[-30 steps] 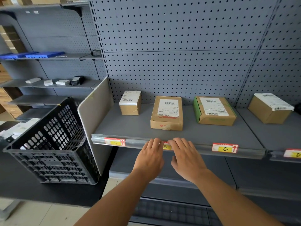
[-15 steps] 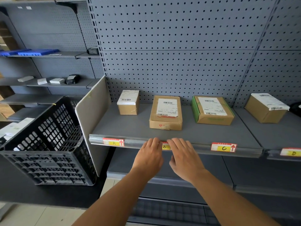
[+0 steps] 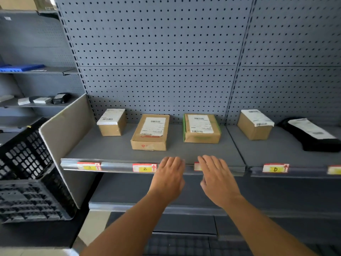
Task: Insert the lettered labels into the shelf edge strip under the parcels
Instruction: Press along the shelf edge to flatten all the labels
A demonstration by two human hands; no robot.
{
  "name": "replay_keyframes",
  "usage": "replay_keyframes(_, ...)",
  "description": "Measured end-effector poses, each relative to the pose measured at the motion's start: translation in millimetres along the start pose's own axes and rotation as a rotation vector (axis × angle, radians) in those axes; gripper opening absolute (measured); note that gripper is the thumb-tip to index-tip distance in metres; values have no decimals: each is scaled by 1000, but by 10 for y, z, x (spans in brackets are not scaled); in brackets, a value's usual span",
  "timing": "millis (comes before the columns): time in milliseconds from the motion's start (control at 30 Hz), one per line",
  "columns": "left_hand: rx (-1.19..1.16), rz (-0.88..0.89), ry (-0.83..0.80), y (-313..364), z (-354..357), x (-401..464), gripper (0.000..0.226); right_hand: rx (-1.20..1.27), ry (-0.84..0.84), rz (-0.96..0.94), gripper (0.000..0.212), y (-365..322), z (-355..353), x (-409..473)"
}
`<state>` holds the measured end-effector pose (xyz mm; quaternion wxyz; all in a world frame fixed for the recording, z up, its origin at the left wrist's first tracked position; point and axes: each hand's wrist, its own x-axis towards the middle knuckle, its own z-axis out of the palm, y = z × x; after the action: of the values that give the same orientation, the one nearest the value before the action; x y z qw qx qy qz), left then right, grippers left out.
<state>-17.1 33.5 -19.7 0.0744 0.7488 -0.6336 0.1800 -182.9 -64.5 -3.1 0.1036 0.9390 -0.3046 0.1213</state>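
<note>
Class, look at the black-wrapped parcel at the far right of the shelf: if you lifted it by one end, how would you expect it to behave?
The black parcel looks like a soft bag, not a box, so it would probably sag. It lies flat and low, so it is unlikely to tip or roll. Its smooth wrapping may be a little slippery.

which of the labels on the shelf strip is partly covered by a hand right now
The third label from the left, under the green-edged parcel. The right hand lies over it, leaving only its left end showing; labels A, B and D are uncovered.
</note>
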Motion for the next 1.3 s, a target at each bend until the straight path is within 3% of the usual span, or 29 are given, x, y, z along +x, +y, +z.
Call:
replay_keyframes(233, 48, -33, -37, 701, 33, 328, 56, 41, -73, -90, 67, 648, 15, -198)
replay_keyframes(567, 63, -69, -86, 811, 103, 263, 59, 96, -52, -141, 61, 696, 86, -227)
replay_keyframes(1300, 55, -14, -88, 829, 293, -81, 74, -66, -120, -194, 94, 515, 424, -446)
